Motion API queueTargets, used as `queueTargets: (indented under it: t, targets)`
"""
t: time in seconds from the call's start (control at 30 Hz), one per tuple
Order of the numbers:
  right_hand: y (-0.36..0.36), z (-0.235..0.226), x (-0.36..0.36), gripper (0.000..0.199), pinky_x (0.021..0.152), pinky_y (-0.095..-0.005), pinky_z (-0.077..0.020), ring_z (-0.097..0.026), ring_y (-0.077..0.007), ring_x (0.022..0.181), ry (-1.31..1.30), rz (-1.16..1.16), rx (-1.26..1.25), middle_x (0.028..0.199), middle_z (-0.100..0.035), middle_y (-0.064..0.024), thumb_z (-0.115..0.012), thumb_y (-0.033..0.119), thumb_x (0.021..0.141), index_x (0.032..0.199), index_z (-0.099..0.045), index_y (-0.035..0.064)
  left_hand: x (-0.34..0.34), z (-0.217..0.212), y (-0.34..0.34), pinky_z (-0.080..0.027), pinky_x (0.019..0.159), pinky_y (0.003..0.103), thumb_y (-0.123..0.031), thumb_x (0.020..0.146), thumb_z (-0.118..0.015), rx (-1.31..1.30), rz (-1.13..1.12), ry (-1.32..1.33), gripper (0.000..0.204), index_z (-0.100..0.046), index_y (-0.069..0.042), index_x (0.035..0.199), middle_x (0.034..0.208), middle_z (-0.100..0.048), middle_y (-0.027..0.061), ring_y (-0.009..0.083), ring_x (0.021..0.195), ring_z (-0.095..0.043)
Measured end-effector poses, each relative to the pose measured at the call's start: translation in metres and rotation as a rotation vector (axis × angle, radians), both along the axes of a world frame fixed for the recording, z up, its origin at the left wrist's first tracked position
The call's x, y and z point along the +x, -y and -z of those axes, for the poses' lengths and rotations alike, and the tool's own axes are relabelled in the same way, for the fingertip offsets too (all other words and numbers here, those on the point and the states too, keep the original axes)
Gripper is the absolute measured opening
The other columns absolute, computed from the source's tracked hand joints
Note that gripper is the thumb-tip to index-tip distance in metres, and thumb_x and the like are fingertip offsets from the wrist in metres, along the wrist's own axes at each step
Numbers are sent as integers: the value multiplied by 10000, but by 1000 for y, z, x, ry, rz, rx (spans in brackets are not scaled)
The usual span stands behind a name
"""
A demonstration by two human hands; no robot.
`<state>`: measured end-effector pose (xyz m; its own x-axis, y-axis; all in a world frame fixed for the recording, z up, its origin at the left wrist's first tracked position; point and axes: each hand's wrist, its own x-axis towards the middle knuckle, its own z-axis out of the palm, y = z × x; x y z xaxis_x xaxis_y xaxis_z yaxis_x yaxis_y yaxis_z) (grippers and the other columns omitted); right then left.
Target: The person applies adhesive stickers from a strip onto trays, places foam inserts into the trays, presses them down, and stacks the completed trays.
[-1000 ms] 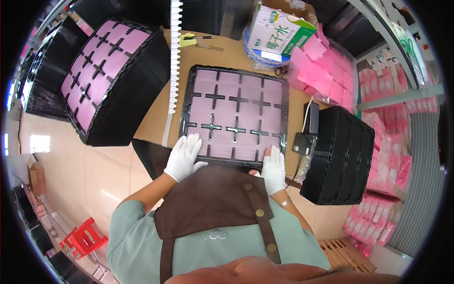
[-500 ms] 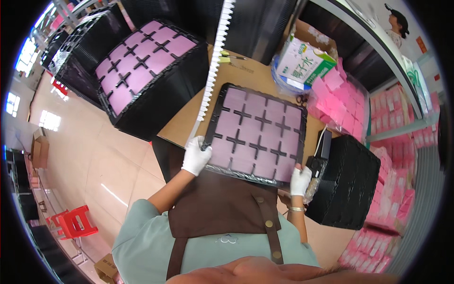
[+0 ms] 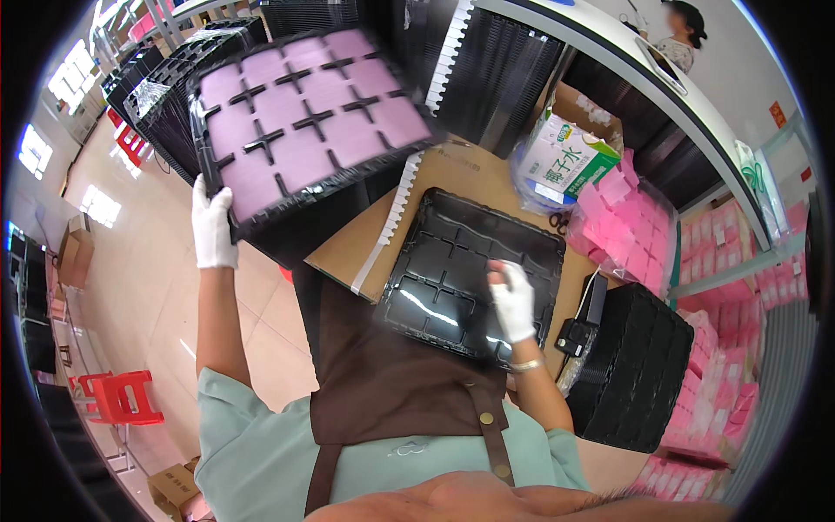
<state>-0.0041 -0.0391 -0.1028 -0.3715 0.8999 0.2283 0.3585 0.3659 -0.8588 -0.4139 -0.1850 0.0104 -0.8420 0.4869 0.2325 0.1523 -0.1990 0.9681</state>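
Note:
A black plastic tray (image 3: 300, 196) with lilac pieces in its compartments is at the far left, tilted and blurred, over a dark stack. My left hand (image 3: 214, 224), in a white glove, grips its near left corner. A second black tray (image 3: 439, 270), with bare glossy compartments, lies on the brown cardboard (image 3: 365, 248) in front of me. Over that tray's right half is my right hand (image 3: 513, 300), gloved with bare fingertips. Its fingers look bent but are smeared by motion, and nothing shows in them.
A white toothed strip (image 3: 409, 187) crosses the cardboard left of the tray. Behind are a green-and-white carton (image 3: 565, 157), scissors (image 3: 559, 224) and a bag of pink slips (image 3: 631, 217). Black trays (image 3: 631, 370) stand at right; a red stool (image 3: 126, 396) is at left.
The lilac-filled tray has gone from the cardboard to the far left with my left hand, uncovering the bare-compartment tray. My right hand has let go of it and moved inward.

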Motion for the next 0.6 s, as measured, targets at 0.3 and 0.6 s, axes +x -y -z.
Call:
queueTargets:
  t: [0.3, 0.6]
  targets:
    - [-75, 93, -112, 211, 731, -225, -477, -605, -103, 800, -149, -268, -580, 889, -645, -49, -545, 83, 864, 1032, -612, -26, -72, 55, -7, -427, 744, 265, -79, 761, -586, -409, -193, -113, 343, -539, 21, 1085, 875, -546, 22, 124, 800, -506]
    - [-89, 89, -210, 405, 614, -343, -564, -633, -242, 745, -522, -190, -969, 1106, -523, -185, -509, 29, 859, 1239, -384, -38, -71, 75, -17, -340, 1013, 330, -120, 840, -563, -342, -273, -25, 606, -302, 32, 1366, 1329, -436, 150, 234, 1191, -445]
